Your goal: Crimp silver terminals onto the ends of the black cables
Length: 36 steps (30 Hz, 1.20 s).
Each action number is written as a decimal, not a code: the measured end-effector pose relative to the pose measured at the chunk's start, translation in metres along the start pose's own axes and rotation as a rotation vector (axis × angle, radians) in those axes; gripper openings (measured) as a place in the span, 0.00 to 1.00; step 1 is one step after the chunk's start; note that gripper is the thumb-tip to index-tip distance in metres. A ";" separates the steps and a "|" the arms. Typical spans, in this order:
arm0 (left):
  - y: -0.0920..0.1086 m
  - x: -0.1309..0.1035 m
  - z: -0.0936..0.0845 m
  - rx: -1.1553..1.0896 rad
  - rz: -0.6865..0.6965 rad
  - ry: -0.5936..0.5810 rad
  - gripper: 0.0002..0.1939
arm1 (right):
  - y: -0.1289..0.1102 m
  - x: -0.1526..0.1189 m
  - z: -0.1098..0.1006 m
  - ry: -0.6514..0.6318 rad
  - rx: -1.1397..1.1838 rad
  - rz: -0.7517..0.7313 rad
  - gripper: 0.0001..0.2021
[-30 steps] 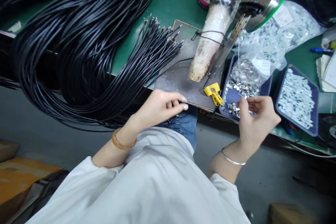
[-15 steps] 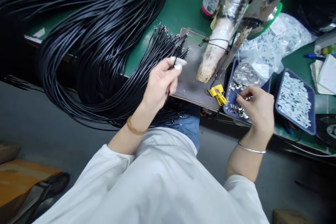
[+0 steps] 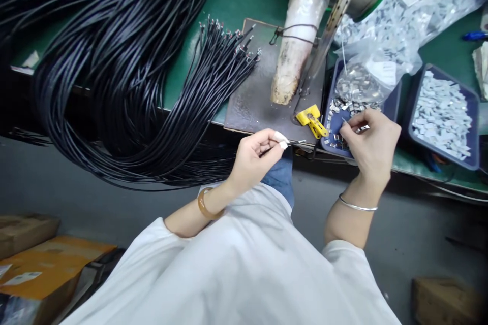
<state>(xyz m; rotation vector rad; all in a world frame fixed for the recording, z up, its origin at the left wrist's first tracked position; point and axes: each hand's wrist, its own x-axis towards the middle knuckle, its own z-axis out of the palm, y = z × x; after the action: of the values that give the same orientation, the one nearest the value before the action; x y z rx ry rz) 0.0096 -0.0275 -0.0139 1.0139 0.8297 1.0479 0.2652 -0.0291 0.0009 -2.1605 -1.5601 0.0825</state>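
My left hand [image 3: 261, 152], with white covers on its thumb and fingertip, pinches a black cable [image 3: 293, 143] near its end. The cable's bare tip points right, just off the bench edge. My right hand [image 3: 369, 139] is closed in a pinch over a blue tray [image 3: 392, 104] of small metal parts. A thin silvery wire, seemingly solder wire [image 3: 343, 120], sticks out from its fingertips. A yellow clip [image 3: 312, 119] lies between the hands on a dark board [image 3: 251, 104].
A large bundle of black cables [image 3: 152, 86] covers the bench's left. A plastic-wrapped hose [image 3: 293, 51] hangs over the board. On the right are a tray of pale small pieces [image 3: 442, 114] and bags of similar pieces [image 3: 404, 15]. Boxes [image 3: 57, 264] stand on the floor.
My left hand has come down and right, away from the bundle's ends, with the cable tip now pointing right. My right hand stays over the tray in its pinch. The view has shifted slightly.
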 end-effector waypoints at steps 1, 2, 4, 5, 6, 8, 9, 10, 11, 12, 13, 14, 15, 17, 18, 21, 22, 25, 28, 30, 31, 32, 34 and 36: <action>-0.001 0.001 -0.003 0.077 0.062 0.022 0.05 | -0.001 -0.002 0.000 0.032 0.021 -0.004 0.10; -0.001 0.002 -0.006 0.161 0.133 0.041 0.04 | -0.004 -0.004 0.000 0.084 0.057 -0.014 0.10; -0.003 0.004 -0.011 0.328 0.293 0.067 0.06 | -0.015 -0.013 -0.001 0.195 0.213 -0.049 0.09; -0.003 0.004 -0.013 0.398 0.367 0.078 0.06 | -0.025 -0.019 -0.001 0.237 0.340 -0.058 0.08; -0.004 0.004 -0.014 0.452 0.425 0.090 0.06 | -0.035 -0.026 -0.001 0.227 0.497 -0.063 0.07; -0.003 0.004 -0.013 0.498 0.458 0.105 0.05 | -0.059 -0.042 0.001 0.206 0.692 -0.057 0.08; -0.003 0.004 -0.012 0.486 0.431 0.094 0.06 | -0.070 -0.050 0.004 0.263 0.701 -0.057 0.08; -0.002 0.004 -0.010 0.448 0.378 0.061 0.07 | -0.080 -0.056 0.007 0.317 0.684 -0.082 0.07; 0.000 0.005 -0.008 0.386 0.307 0.009 0.09 | -0.087 -0.061 0.010 0.336 0.686 -0.128 0.06; 0.001 0.005 -0.007 0.308 0.229 -0.053 0.11 | -0.093 -0.065 0.014 0.318 0.708 -0.153 0.05; 0.002 0.006 -0.005 0.226 0.157 -0.112 0.12 | -0.096 -0.067 0.018 0.273 0.748 -0.153 0.05; 0.004 0.007 -0.004 0.153 0.104 -0.154 0.13 | -0.097 -0.068 0.021 0.213 0.793 -0.145 0.04; 0.004 0.008 -0.003 0.099 0.075 -0.174 0.12 | -0.097 -0.068 0.024 0.148 0.833 -0.127 0.04; 0.005 0.009 -0.001 0.047 0.076 -0.163 0.11 | -0.094 -0.067 0.027 0.059 0.873 -0.104 0.03; 0.005 0.010 -0.001 0.042 0.090 -0.148 0.09 | -0.093 -0.066 0.028 0.041 0.874 -0.107 0.03; 0.002 0.011 0.000 0.059 0.132 -0.112 0.05 | -0.091 -0.065 0.028 0.042 0.887 -0.114 0.03; 0.001 0.011 0.000 0.073 0.143 -0.105 0.04 | -0.091 -0.065 0.028 0.046 0.894 -0.115 0.04; -0.001 0.010 -0.002 0.149 0.171 -0.091 0.03 | -0.091 -0.066 0.028 0.063 0.879 -0.131 0.05; -0.002 0.010 -0.004 0.264 0.222 -0.073 0.04 | -0.091 -0.066 0.028 0.083 0.829 -0.158 0.06; -0.001 0.012 -0.005 0.327 0.283 -0.062 0.04 | -0.090 -0.066 0.029 0.081 0.823 -0.165 0.06; -0.001 0.012 -0.006 0.354 0.321 -0.063 0.04 | -0.089 -0.065 0.029 0.074 0.828 -0.166 0.06; 0.000 0.013 -0.007 0.380 0.361 -0.069 0.04 | -0.088 -0.064 0.029 0.063 0.834 -0.167 0.05; 0.001 0.015 -0.009 0.427 0.432 -0.091 0.04 | -0.087 -0.063 0.029 0.034 0.837 -0.172 0.05; 0.003 0.017 -0.010 0.484 0.478 -0.111 0.04 | -0.085 -0.062 0.027 0.016 0.798 -0.186 0.05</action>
<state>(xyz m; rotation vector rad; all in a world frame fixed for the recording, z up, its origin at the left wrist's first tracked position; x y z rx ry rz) 0.0042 -0.0086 -0.0157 1.7262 0.7844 1.2010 0.1596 -0.0559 -0.0026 -1.3848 -1.3837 0.5276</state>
